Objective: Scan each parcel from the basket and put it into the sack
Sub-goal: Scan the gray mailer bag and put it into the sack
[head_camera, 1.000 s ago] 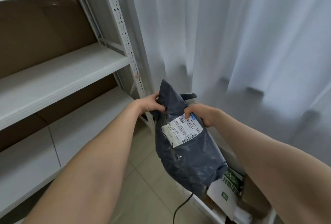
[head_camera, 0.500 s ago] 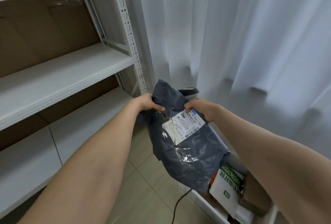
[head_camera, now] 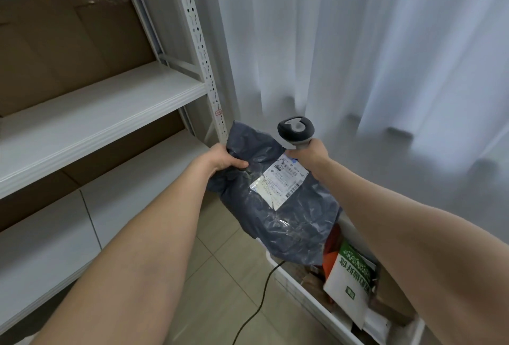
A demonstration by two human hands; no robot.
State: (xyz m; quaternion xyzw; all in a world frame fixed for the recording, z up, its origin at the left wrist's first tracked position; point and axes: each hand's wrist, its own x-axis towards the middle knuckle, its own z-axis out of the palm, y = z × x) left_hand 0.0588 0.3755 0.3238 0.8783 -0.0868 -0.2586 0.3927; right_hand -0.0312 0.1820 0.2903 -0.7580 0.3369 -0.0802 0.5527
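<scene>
- Parcel hangs over the basket's left end; my left hand pinches its upper-left corner alone, so I judge it could slip or swing.
- Its label lies creased under glossy film; glare may spoil a read.
- My right hand grips the scanner, whose head sits above the label, not aimed at it.
- Around: shelving left, cable on the floor, more parcels in the basket below right, curtain behind. No sack in view.

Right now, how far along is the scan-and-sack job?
Done: nothing visible proves it; no sack in view. In hand: left hand grips the grey parcel, label up; right hand holds the scanner near it. Left: sacking it, plus parcels in the basket.
</scene>
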